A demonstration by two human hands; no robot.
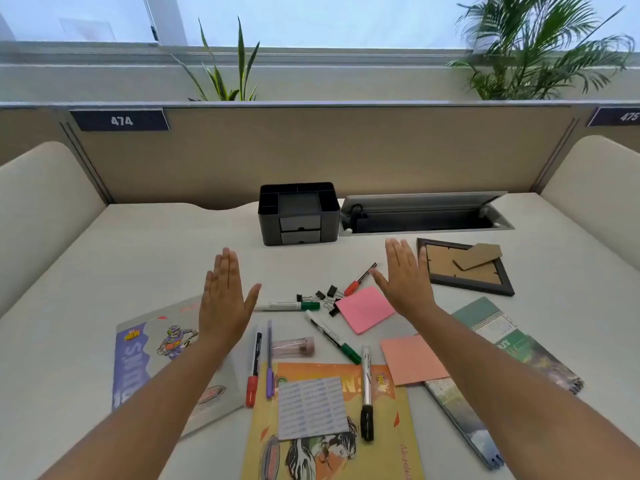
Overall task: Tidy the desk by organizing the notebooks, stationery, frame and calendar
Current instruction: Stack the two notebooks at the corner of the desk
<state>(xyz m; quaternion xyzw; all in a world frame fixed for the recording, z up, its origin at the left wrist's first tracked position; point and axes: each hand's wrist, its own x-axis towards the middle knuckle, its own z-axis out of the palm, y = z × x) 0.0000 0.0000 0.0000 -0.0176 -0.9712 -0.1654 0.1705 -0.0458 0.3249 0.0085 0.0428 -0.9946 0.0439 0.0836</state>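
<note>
Partition labels (pixel 120 120) read 474 and 475; both hands, left (pixel 225 299) and right (pixel 405 280), hover flat, spread, empty.

Office cubicle with a tan fabric partition (pixel 311 150) rising behind the white bench (pixel 138 244).

A dark label reading 474 (pixel 121 120) sits at the partition's upper left, and another reading 475 (pixel 620 116) at the upper right edge. Cream curved side panels (pixel 45 202) flank the bench on both sides. A grey cable hatch (pixel 426 213) with its lid raised is set into the bench near the partition. Behind the partition stand a spiky-leaved green plant (pixel 228 71) and a feathery palm (pixel 540 46) before a bright window (pixel 329 19).
</note>
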